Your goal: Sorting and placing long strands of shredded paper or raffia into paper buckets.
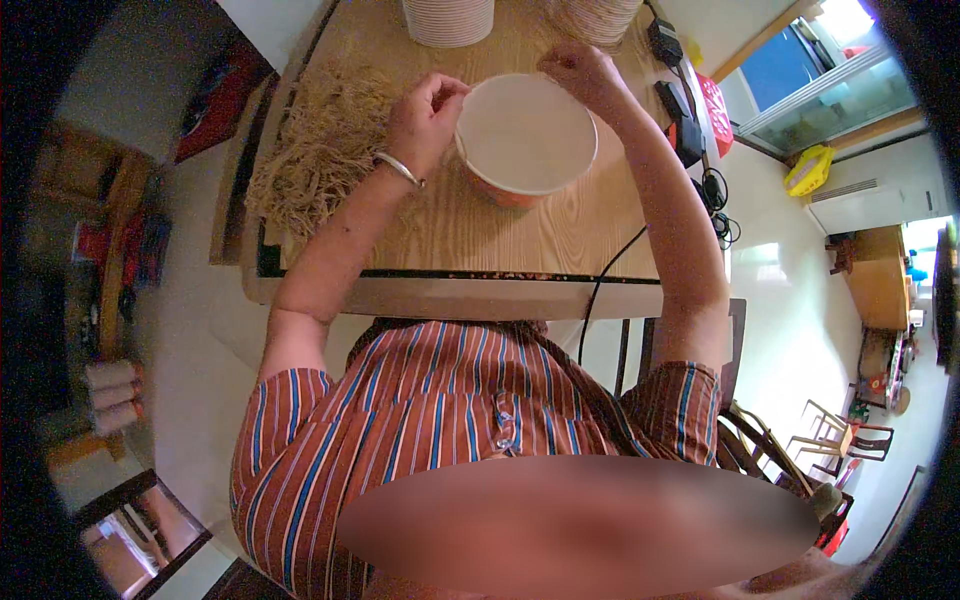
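Tub (525, 138) stands upright; left grip (425, 118), right grip (590, 74) flanking.

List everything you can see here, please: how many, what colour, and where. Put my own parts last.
Round tub: 1, white on top, orange-red side, table centre
Stringy strands: 1 pile, tan, table's left
White stack: 1, white, table's far edge
Beige stack: 1, beige, far right of table
Table: 1, wood-grain brown, before you
Electrical units: at least 2, black, table's right edge
Cable: at least 1, black, over the near edge
Yellow item: 1, yellow, right
Bracelet: 1, silver, left wrist
Striped shirt: 1, reddish-brown, blue and white stripes, on you
Left grip: 1, bare, tub's left rim
Right grip: 1, bare, near tub's upper-right rim
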Tool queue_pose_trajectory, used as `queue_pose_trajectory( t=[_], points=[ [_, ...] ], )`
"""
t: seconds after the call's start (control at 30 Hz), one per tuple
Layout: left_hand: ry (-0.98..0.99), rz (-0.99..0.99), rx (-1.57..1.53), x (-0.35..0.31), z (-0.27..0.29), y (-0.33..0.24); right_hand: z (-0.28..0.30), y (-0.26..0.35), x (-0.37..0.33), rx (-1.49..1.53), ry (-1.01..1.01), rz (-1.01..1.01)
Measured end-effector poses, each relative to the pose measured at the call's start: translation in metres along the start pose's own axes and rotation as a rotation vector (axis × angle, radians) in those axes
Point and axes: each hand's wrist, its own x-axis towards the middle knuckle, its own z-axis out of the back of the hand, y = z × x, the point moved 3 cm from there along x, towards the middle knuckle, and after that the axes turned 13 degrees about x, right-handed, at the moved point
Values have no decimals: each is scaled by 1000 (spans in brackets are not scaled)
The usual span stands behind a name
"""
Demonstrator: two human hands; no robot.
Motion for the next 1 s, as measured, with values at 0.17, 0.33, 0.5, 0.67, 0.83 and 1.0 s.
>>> queue_pose_trajectory(
  t=[0.17, 0.33, 0.5, 0.67, 0.83, 1.0],
  points=[
    [39, 15, -79, -1, -1, 9, -7, -14, 5, 16, 167, -77],
    [107, 135, -217, -2, -3, 11, -3, -20, -4, 221, 261, -152],
    [113, 161, -214, -10, 1, 21, -1, -1, -21, 150, 85, -129],
    [51, -29, -120, -23, 13, -4, 16, -7, -35, -69, 151, -13],
    [193, -33, 284, -38, 21, -28, 15, -3, -39, -90, 218, -50],
    [328, 68, 252, -35, 18, -24, 20, -4, -47, -107, 185, -48]
  ],
)
